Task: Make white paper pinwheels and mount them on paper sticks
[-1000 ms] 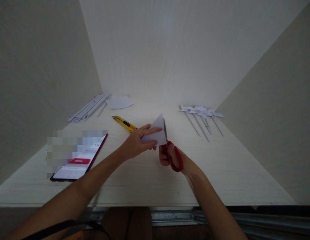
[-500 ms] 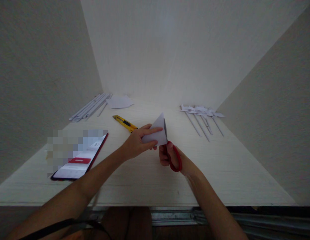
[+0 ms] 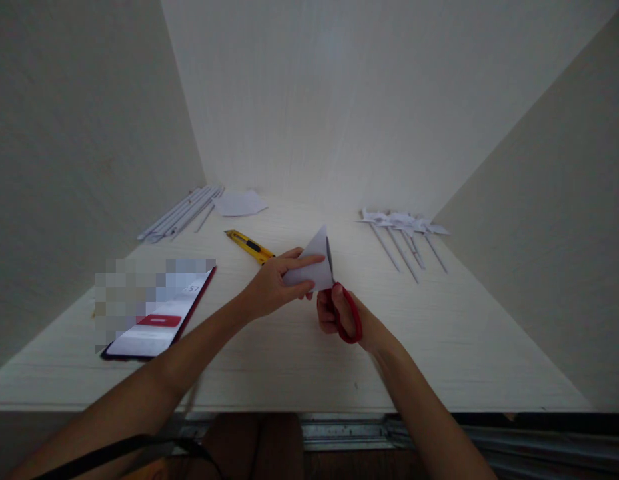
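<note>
Cutting is the step in hand: the right hand (image 3: pixel 346 313) is gripping the red scissors (image 3: pixel 339 297), blade running up the edge of the folded paper (image 3: pixel 314 263). The left hand (image 3: pixel 272 287) is pinching that paper closed, above the table (image 3: pixel 464 347). Continuing probably calls for steady paper while the blades are closing.

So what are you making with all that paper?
A person is cutting a folded white paper piece. The left hand holds it above the table, and the right hand works red-handled scissors along its right edge. Finished-looking paper pinwheels on sticks lie at the back right, and a yellow utility knife at the left.
</note>
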`<act>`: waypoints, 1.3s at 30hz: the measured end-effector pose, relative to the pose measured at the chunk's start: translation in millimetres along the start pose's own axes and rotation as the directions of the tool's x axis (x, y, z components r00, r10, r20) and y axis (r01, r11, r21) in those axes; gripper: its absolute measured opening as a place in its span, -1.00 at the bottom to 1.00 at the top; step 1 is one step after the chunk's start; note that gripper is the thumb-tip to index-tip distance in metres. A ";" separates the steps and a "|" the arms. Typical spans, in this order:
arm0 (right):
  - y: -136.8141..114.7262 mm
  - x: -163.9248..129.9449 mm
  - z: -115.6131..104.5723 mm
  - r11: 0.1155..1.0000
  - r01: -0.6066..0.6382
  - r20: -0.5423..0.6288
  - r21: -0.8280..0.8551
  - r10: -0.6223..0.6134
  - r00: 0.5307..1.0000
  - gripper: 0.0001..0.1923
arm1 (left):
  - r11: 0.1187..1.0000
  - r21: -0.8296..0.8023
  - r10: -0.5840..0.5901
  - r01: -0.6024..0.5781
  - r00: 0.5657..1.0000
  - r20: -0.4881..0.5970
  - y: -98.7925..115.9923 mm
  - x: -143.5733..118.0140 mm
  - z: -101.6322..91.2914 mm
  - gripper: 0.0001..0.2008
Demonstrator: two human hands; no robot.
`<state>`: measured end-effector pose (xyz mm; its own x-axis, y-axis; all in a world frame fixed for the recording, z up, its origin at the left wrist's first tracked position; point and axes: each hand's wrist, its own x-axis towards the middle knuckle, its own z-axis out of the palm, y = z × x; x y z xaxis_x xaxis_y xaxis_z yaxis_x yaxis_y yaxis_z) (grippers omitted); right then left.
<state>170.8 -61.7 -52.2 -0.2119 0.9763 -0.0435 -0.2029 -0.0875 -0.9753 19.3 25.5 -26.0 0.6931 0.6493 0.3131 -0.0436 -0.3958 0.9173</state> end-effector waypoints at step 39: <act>0.2 -1.2 -2.0 0.958 -0.032 -0.133 -0.286 -0.006 0.991 -0.51 | 1.000 0.022 0.013 -0.013 1.000 -0.009 -5.6 0.2 -0.4 -0.54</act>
<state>172.9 -62.5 -52.8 -0.0815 0.9945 -0.0659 0.0862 -0.0589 -0.9945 19.4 28.1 -31.0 0.6861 0.6499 0.3269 -0.0367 -0.4179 0.9077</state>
